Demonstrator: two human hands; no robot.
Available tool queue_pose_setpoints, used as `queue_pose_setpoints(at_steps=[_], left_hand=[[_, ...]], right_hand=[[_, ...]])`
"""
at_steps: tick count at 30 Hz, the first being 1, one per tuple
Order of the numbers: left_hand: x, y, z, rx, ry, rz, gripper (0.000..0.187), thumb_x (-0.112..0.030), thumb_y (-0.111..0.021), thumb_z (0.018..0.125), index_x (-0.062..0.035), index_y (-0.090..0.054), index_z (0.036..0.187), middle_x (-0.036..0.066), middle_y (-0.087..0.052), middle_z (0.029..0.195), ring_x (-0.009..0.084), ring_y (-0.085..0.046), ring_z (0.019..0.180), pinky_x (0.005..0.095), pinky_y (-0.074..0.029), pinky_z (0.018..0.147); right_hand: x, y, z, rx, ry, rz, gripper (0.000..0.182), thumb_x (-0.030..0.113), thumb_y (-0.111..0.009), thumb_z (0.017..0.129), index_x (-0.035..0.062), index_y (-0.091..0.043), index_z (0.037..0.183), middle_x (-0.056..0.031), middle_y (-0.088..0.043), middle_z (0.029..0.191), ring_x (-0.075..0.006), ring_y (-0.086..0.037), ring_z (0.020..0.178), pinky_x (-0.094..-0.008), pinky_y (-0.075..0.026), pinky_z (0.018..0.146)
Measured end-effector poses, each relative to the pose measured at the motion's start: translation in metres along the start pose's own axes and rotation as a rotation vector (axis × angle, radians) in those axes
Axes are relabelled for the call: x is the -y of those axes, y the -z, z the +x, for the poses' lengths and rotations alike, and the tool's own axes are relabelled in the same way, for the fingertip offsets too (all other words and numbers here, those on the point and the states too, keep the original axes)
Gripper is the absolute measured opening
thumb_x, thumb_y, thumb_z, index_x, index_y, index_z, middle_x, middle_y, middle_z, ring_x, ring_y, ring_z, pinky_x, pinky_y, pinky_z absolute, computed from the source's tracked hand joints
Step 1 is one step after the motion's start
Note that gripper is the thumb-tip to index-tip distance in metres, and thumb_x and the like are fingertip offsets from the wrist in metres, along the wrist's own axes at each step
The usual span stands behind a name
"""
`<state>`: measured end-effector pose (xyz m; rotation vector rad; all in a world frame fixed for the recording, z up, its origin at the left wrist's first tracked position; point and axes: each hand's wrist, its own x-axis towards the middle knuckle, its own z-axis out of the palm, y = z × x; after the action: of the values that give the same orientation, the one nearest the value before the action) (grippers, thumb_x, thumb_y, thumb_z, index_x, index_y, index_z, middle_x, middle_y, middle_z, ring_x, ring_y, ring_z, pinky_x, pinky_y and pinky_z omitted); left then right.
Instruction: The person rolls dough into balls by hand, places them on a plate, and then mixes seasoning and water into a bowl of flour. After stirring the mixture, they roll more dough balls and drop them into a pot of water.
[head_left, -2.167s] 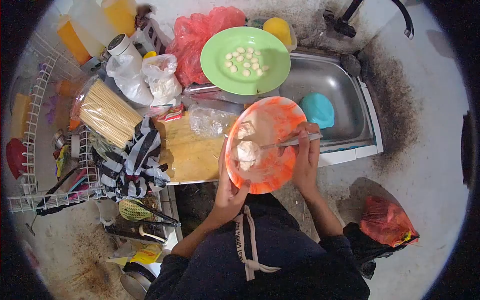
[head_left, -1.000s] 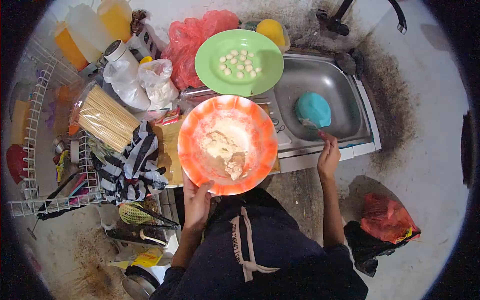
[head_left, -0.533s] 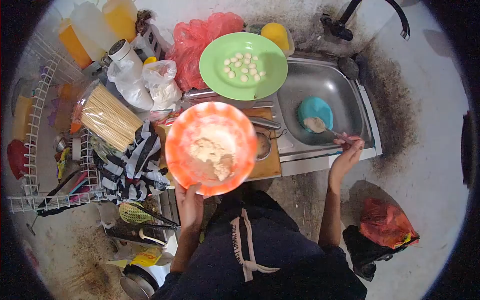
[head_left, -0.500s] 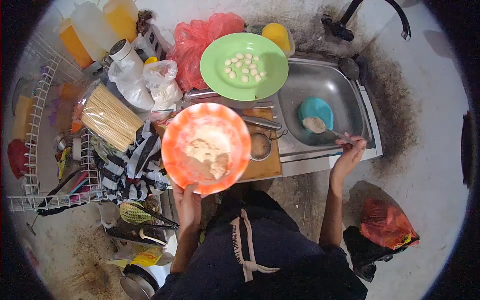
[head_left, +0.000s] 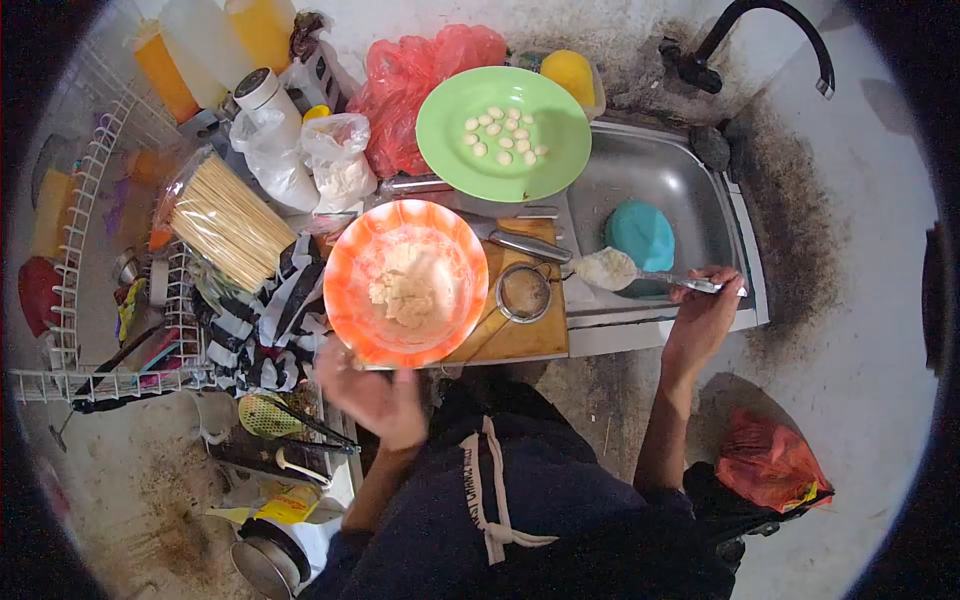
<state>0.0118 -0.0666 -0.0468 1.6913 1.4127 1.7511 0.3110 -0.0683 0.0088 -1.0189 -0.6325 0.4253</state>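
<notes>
An orange-and-white bowl (head_left: 340, 300) with a clump of pale dough (head_left: 408, 295) rests on the wooden cutting board (head_left: 535, 335). Just below its near rim is my left hand (head_left: 375, 400), slightly blurred, fingers apart and holding nothing. My right hand (head_left: 705, 310) grips the handle of a spoon (head_left: 690, 283) above the sink's front edge. Pale, floury stuff (head_left: 606, 268) coats the spoon's bowl, which points left. Beyond it, a turquoise rounded object (head_left: 640, 235) lies in the sink (head_left: 690, 180).
A green plate (head_left: 450, 120) with several small white balls stands behind the bowl. A small strainer (head_left: 523, 293) and a knife (head_left: 525, 243) lie on the board. Skewers (head_left: 225, 220), bags of white powder (head_left: 340, 165) and a dish rack (head_left: 65, 290) crowd the left. A black faucet (head_left: 700, 70) overhangs the sink.
My left hand has let go of the bowl, which now sits farther back on the board. The spoon has risen out of the turquoise object and swung left, level over the sink's edge.
</notes>
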Motion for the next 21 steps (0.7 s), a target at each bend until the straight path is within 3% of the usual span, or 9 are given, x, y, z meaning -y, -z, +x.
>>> queue_pose_setpoints(at_steps=[1, 3, 6, 8, 9, 11, 12, 16, 21], left_hand=[[-0.008, -0.008, 0.003, 0.163, -0.178, -0.223, 0.074, -0.013, -0.065, 0.076, -0.0024, -0.020, 0.134, 0.016, -0.030, 0.134, 0.0280, -0.032, 0.123, 0.0419, -0.025, 0.102], [-0.046, -0.038, 0.023, 0.523, -0.117, -0.245, 0.074, -0.011, -0.068, 0.073, -0.0023, -0.025, 0.132, 0.016, -0.031, 0.133, 0.0284, -0.030, 0.125, 0.0413, -0.030, 0.099], [-0.053, -0.104, 0.024, 0.560, 0.051, -0.509, 0.068, -0.013, -0.069, 0.074, -0.0009, -0.032, 0.129, 0.014, -0.040, 0.128, 0.0263, -0.039, 0.119, 0.0367, -0.040, 0.092], [-0.040, -0.133, 0.021, 0.817, 0.500, -0.857, 0.051, -0.014, -0.070, 0.075, 0.0021, -0.047, 0.117, 0.011, -0.054, 0.112, 0.0190, -0.053, 0.102, 0.0277, -0.046, 0.079], [-0.038, -0.137, 0.020, 0.833, 0.495, -0.863, 0.051, -0.014, -0.070, 0.075, 0.0021, -0.047, 0.117, 0.011, -0.054, 0.112, 0.0190, -0.053, 0.102, 0.0277, -0.046, 0.079], [-0.037, -0.137, 0.022, 0.950, 0.552, -0.640, 0.033, -0.014, -0.068, 0.077, 0.0031, -0.058, 0.103, 0.007, -0.063, 0.093, 0.0108, -0.059, 0.082, 0.0216, -0.047, 0.071], [-0.037, -0.139, 0.020, 0.925, 0.559, -0.617, 0.024, -0.013, -0.067, 0.078, 0.0023, -0.062, 0.095, 0.004, -0.064, 0.083, 0.0068, -0.058, 0.074, 0.0199, -0.046, 0.068], [-0.034, -0.142, 0.017, 0.888, 0.621, -0.698, 0.023, -0.013, -0.067, 0.078, 0.0016, -0.062, 0.096, 0.004, -0.064, 0.082, 0.0068, -0.058, 0.072, 0.0198, -0.046, 0.066], [-0.032, -0.141, 0.011, 0.845, 0.485, -0.608, 0.017, -0.010, -0.066, 0.078, 0.0019, -0.063, 0.090, 0.004, -0.064, 0.080, 0.0083, -0.059, 0.073, 0.0203, -0.047, 0.065]], right_hand=[[0.005, -0.004, -0.004, -0.005, -0.005, 0.019, 0.031, 0.036, -0.033, 0.095, 0.0082, -0.042, 0.086, -0.0050, -0.046, 0.079, -0.0122, -0.046, 0.065, -0.0275, -0.041, 0.055], [0.014, -0.007, -0.010, 0.029, 0.025, -0.014, 0.031, 0.036, -0.032, 0.095, 0.0081, -0.041, 0.085, -0.0049, -0.046, 0.078, -0.0117, -0.046, 0.065, -0.0264, -0.040, 0.053], [0.026, -0.008, -0.019, 0.075, 0.120, -0.082, 0.031, 0.034, -0.031, 0.096, 0.0074, -0.040, 0.083, -0.0054, -0.045, 0.078, -0.0114, -0.046, 0.065, -0.0253, -0.040, 0.049], [0.029, -0.005, -0.022, 0.088, 0.185, -0.117, 0.031, 0.033, -0.030, 0.096, 0.0068, -0.039, 0.082, -0.0060, -0.045, 0.078, -0.0115, -0.046, 0.064, -0.0251, -0.040, 0.048], [0.029, -0.001, -0.023, 0.138, 0.225, -0.136, 0.031, 0.032, -0.029, 0.096, 0.0063, -0.039, 0.082, -0.0070, -0.046, 0.078, -0.0120, -0.046, 0.064, -0.0256, -0.041, 0.047], [0.031, 0.003, -0.027, 0.175, 0.265, -0.161, 0.031, 0.031, -0.029, 0.096, 0.0058, -0.038, 0.081, -0.0080, -0.046, 0.078, -0.0124, -0.046, 0.064, -0.0261, -0.041, 0.047], [0.032, 0.003, -0.030, 0.170, 0.297, -0.208, 0.031, 0.031, -0.028, 0.096, 0.0053, -0.038, 0.081, -0.0090, -0.046, 0.079, -0.0130, -0.047, 0.064, -0.0262, -0.042, 0.047], [0.031, 0.007, -0.039, 0.247, 0.380, -0.338, 0.032, 0.030, -0.026, 0.096, 0.0039, -0.038, 0.082, -0.0105, -0.047, 0.079, -0.0145, -0.047, 0.065, -0.0258, -0.044, 0.046], [0.031, 0.010, -0.045, 0.304, 0.506, -0.468, 0.033, 0.028, -0.025, 0.096, 0.0015, -0.038, 0.082, -0.0111, -0.045, 0.079, -0.0145, -0.047, 0.062, -0.0259, -0.046, 0.045]])
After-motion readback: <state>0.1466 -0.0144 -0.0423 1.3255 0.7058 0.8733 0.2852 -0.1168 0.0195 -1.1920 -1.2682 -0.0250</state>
